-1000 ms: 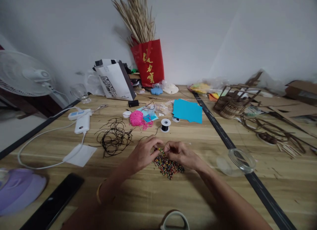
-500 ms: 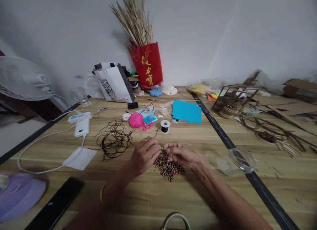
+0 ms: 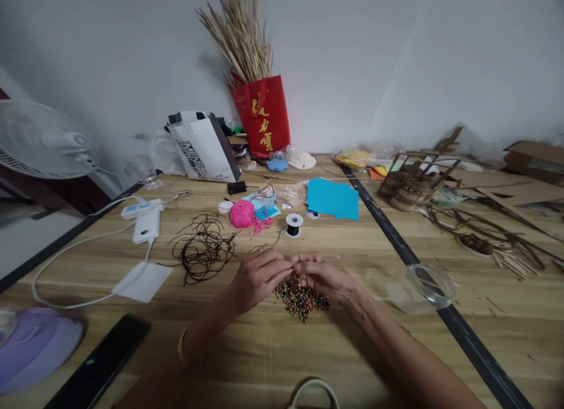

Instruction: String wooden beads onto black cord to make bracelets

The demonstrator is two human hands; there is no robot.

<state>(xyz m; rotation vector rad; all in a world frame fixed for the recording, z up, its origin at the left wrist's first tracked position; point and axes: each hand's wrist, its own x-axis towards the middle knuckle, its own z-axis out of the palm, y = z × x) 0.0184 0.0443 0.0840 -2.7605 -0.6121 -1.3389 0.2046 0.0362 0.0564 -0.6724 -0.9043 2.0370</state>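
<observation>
My left hand [image 3: 263, 278] and my right hand [image 3: 321, 275] meet above a pile of small multicoloured beads [image 3: 304, 303], their fingertips pinched together and touching. A few beads [image 3: 298, 277] hang just under my right fingers, apparently on a thin cord; what lies right between the fingertips is hidden. A spool of black cord [image 3: 293, 225] stands beyond my hands. Its thin loose end [image 3: 277, 238] runs toward the back of my left hand. To the left lies a loose tangle of dark cord [image 3: 203, 250].
Pink yarn [image 3: 242, 214] and blue sheets [image 3: 332, 198] lie behind the spool. A clear round container [image 3: 429, 285] is at right, a tape roll [image 3: 314, 391] at the front edge. A black phone [image 3: 101, 362], a white power bank [image 3: 147, 222] and cables occupy the left; woven baskets [image 3: 408, 188] stand far right.
My left fingertips have shifted slightly right, closing against the right ones. A bead that showed between them is now covered. The pile and spool have not moved.
</observation>
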